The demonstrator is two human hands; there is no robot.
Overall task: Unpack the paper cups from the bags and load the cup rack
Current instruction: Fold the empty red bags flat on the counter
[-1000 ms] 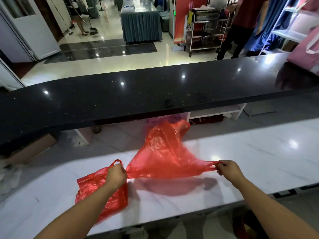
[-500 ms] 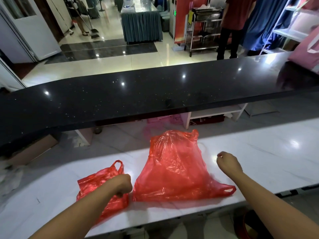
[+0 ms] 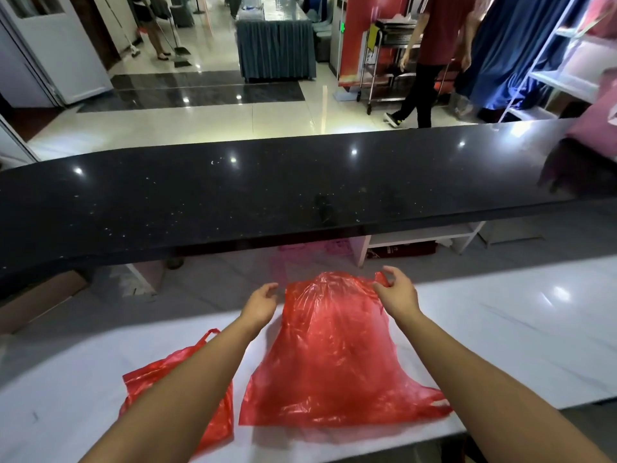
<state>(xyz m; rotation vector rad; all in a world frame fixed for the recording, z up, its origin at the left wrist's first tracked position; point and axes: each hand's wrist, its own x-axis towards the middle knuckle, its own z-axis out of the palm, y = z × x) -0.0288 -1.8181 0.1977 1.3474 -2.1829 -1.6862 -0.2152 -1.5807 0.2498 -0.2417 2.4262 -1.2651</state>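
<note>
- Head view: a large red plastic bag (image 3: pixel 334 355) lies flat on the white marble surface (image 3: pixel 517 345), one handle at its near right corner and its far edge between the two hands.
- The left hand (image 3: pixel 262 302) hovers just left of the bag's far edge, fingers loosely spread and holding nothing.
- The right hand (image 3: pixel 397 292) is at the bag's far right corner, thumb and fingers curved with a red handle between them; I cannot tell whether they grip it.
- A smaller red bag (image 3: pixel 147 385) lies crumpled on the surface to the left, partly hidden under the left forearm.
- Beyond the surface runs a black counter (image 3: pixel 267 195); behind it a person in a red shirt (image 3: pixel 434 45) walks on the tiled floor.
</note>
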